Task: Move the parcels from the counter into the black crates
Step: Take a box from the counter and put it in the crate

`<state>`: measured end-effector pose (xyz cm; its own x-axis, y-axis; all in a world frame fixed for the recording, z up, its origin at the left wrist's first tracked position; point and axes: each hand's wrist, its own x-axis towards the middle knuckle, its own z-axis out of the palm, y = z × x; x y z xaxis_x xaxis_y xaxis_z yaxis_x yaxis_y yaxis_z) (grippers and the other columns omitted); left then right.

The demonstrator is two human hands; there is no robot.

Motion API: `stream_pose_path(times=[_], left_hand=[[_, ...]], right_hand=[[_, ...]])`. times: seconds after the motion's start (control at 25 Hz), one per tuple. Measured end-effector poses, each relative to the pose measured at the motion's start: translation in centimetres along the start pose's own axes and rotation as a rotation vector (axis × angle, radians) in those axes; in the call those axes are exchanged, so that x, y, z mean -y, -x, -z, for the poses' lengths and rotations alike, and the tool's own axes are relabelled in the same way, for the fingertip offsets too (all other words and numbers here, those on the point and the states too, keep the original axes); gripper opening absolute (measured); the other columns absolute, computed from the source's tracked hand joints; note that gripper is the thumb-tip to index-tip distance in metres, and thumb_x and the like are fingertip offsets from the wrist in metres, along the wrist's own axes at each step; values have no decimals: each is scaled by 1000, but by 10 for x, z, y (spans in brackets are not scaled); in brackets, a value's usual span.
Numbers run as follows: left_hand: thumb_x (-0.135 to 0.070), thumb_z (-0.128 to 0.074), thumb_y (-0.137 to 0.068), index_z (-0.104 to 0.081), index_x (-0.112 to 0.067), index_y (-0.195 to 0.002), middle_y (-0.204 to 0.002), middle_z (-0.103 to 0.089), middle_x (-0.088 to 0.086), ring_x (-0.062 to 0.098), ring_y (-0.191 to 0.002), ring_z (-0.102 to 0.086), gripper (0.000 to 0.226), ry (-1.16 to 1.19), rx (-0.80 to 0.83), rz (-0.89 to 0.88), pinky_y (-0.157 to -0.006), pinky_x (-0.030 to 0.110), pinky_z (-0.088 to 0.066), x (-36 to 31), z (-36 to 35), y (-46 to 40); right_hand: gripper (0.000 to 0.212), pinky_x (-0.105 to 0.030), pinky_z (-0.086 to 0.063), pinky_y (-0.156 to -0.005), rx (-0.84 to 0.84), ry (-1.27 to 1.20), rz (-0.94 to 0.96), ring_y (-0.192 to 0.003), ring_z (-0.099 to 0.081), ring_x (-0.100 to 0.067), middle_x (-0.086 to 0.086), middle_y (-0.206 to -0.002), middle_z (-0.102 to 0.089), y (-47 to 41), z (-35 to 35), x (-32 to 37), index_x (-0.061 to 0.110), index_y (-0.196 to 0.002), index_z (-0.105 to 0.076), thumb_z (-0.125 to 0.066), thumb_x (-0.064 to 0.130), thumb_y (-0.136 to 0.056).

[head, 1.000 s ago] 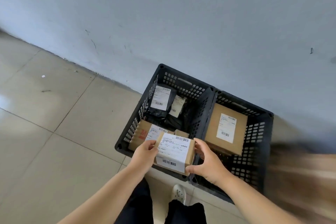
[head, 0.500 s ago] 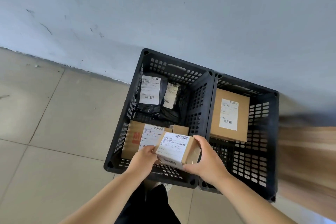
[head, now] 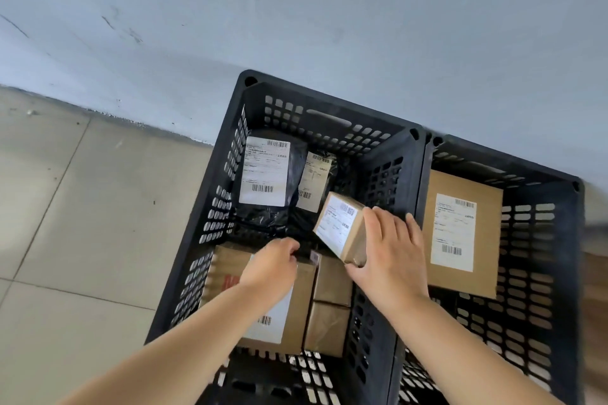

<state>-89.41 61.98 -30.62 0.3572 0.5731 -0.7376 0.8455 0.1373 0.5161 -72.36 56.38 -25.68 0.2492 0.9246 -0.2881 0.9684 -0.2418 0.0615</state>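
Observation:
Two black crates stand side by side on the floor against the wall, the left crate (head: 329,108) and the right crate (head: 513,166). My right hand (head: 391,250) grips a small cardboard parcel (head: 337,223) with a white label, tilted, low inside the left crate. My left hand (head: 273,268) hovers over a large labelled box (head: 302,306) in that crate, fingers loosely curled and holding nothing. The left crate also holds a black bag parcel (head: 266,171), a second smaller bag (head: 314,181) and two small brown boxes (head: 329,306). One flat labelled box (head: 487,240) lies in the right crate.
A grey wall (head: 296,26) rises right behind the crates. Beige floor tiles (head: 82,223) spread to the left. A brown wooden surface (head: 597,283) shows at the right edge, beyond the right crate.
The parcel went from above the left crate's near rim down into it, further back. My left hand let go of it; only my right hand holds it now. The view moved closer.

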Motion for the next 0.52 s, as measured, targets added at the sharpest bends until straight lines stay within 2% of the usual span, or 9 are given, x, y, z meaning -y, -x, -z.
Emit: stream_pose_path(times=[0.12, 0.24, 0.32, 0.4, 0.52], left_hand=[[-3, -41, -91, -45, -15, -137, -138, -45, 4, 23, -128, -41, 47, -399, -39, -224, -104, 35, -39, -5, -4, -50], [-12, -47, -92, -32, -7, -145, -152, -28, 12, 28, -146, -12, 55, -983, 11, -510, -120, 38, -10, -8, -1, -98], [-17, -42, -97, -19, -6, -150, -158, -13, 14, 28, -148, -1, 59, -1198, 82, -564, -120, 41, 0, -11, -1, -126], [-22, -37, -100, -8, -9, -152, -161, -1, 13, 26, -148, 4, 62, -1335, 184, -547, -119, 43, 4, -17, -6, -155], [-29, -42, -98, 0, -17, -153, -160, 14, 9, 24, -147, 13, 70, -1528, 321, -561, -117, 48, 9, -27, -20, -186]], right_hand=[[100, -53, -26, -112, -9, 44, 15, -109, -57, -31, -11, -120, -58, -18, -19, 3, 10, -127, -46, -92, 39, -42], [99, -56, -22, -113, 34, 87, 55, -105, -58, -32, -11, -114, -59, -25, -31, 7, 9, -127, -50, -92, 37, -41], [97, -56, -21, -112, 43, 109, 71, -97, -60, -33, -11, -105, -61, -29, -37, 10, 9, -122, -55, -92, 36, -36], [95, -56, -21, -111, 31, 112, 71, -88, -61, -33, -11, -95, -61, -38, -46, 11, 7, -117, -60, -92, 35, -31], [97, -58, -23, -109, 59, 77, 78, -83, -61, -36, -14, -91, -60, -43, -63, 12, 6, -114, -59, -92, 35, -28]])
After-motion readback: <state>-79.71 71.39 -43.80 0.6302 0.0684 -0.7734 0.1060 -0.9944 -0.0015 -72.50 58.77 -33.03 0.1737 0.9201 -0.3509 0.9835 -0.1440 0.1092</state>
